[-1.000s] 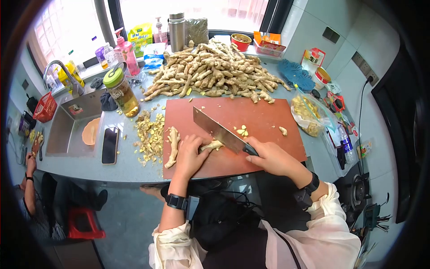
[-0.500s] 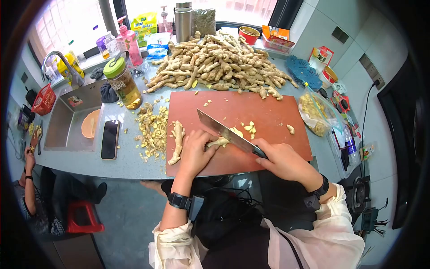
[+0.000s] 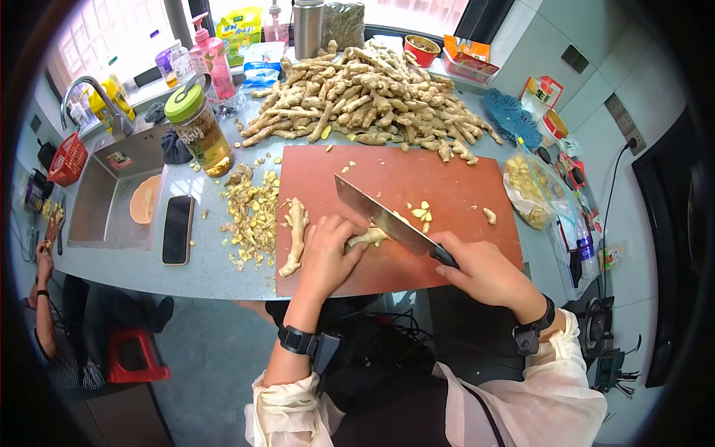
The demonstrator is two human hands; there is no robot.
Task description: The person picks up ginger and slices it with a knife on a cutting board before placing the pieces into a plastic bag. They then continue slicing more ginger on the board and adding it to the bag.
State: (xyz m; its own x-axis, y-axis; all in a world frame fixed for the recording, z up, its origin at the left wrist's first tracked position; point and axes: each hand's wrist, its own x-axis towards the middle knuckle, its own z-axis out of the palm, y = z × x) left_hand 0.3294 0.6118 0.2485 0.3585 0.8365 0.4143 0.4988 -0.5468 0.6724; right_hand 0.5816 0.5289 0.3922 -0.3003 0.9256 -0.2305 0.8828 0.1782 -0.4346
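Observation:
My right hand (image 3: 480,270) grips the dark handle of a cleaver (image 3: 383,220), its broad blade slanting up and left over the red-brown cutting board (image 3: 328,167). Under the fingers of my left hand (image 3: 330,249) is a piece of ginger (image 3: 369,237), pressed to the board close to the blade. Left of that hand a longer ginger root (image 3: 294,235) lies along the board's edge. Several cut ginger slices (image 3: 422,211) rest just beyond the blade, and a small ginger chunk (image 3: 489,216) sits farther right. The blade partly hides the slices behind it.
A big heap of ginger (image 3: 372,97) rises behind the board. Ginger scraps (image 3: 252,212), a phone (image 3: 178,231) and a green-lidded jar (image 3: 199,130) lie to the left, before the sink (image 3: 112,201). A bag of ginger pieces (image 3: 530,190) stands right. Another person's hand (image 3: 45,261) shows far left.
The cleaver and my right hand have shifted slightly right, away from my left hand. More of the held ginger's cut end shows. The whole view has also shifted a little.

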